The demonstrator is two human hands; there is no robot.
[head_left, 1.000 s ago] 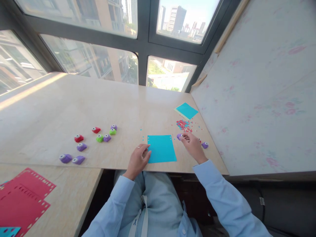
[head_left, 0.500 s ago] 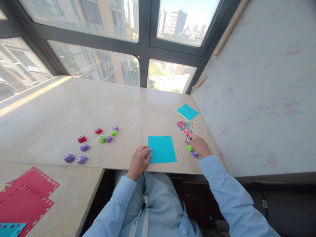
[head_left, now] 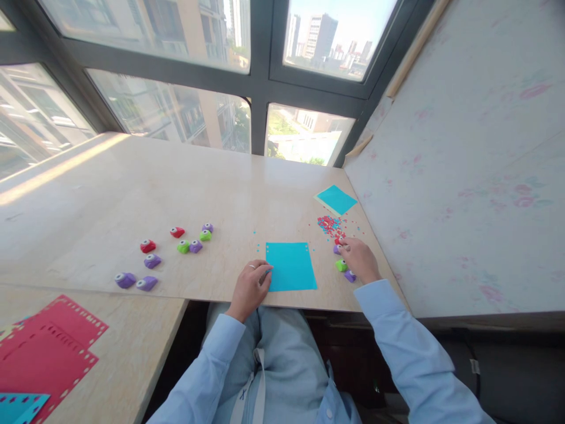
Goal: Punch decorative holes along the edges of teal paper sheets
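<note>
The right hand [head_left: 359,259] has moved right, fingers bent at a purple punch [head_left: 336,249], grip unclear; the left hand [head_left: 252,287], half-curled, meets the blue sheet's [head_left: 292,268] left edge, hold unclear.

The left hand [head_left: 251,287] touches the blue sheet [head_left: 292,267].

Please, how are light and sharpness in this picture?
Head view: the lower right window pane looks washed out by daylight; a bright strip lies on the table, far left. Same head view: the blue sheet beside the left hand is evenly lit, and the red and blue bits look too small for clear shapes.
</note>
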